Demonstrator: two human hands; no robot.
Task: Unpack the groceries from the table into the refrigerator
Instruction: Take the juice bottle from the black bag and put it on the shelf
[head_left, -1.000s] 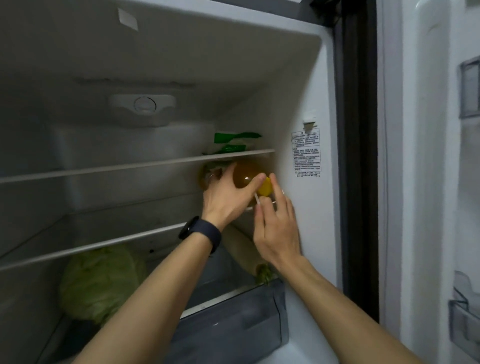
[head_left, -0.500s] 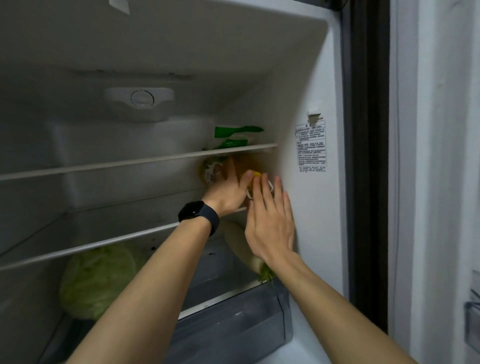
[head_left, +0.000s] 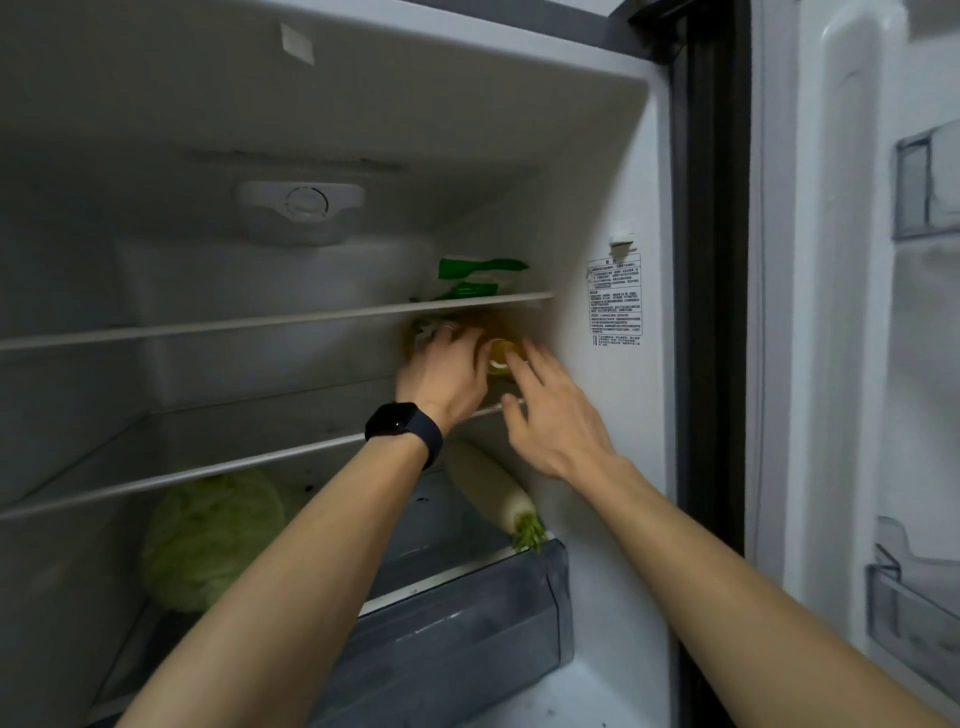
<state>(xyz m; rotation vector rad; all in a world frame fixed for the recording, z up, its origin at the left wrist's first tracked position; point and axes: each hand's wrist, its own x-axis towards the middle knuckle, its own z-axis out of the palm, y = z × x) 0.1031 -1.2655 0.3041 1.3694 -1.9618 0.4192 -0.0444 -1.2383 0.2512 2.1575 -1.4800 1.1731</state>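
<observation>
An amber bottle (head_left: 501, 331) with a yellow cap lies on its side at the right end of the refrigerator's middle shelf (head_left: 208, 467), cap toward me. My left hand (head_left: 441, 376), with a black watch on the wrist, is curled over the bottle's left side and grips it. Just right of the cap, my right hand (head_left: 556, 415) is spread with straight fingers, its fingertips at the cap. Most of the bottle's body is hidden behind my left hand and the upper shelf (head_left: 260, 323).
A green-and-white packet (head_left: 478, 278) sits on the upper shelf above the bottle. Below the middle shelf lie a pale green cabbage (head_left: 208, 540) and a white radish (head_left: 488, 493), above the grey crisper drawer (head_left: 457, 639). The open door's bins (head_left: 914, 613) stand at the right.
The bottle has gone deeper onto the middle shelf under my left hand. My right hand has shifted from below the cap to its right side, fingers spreading.
</observation>
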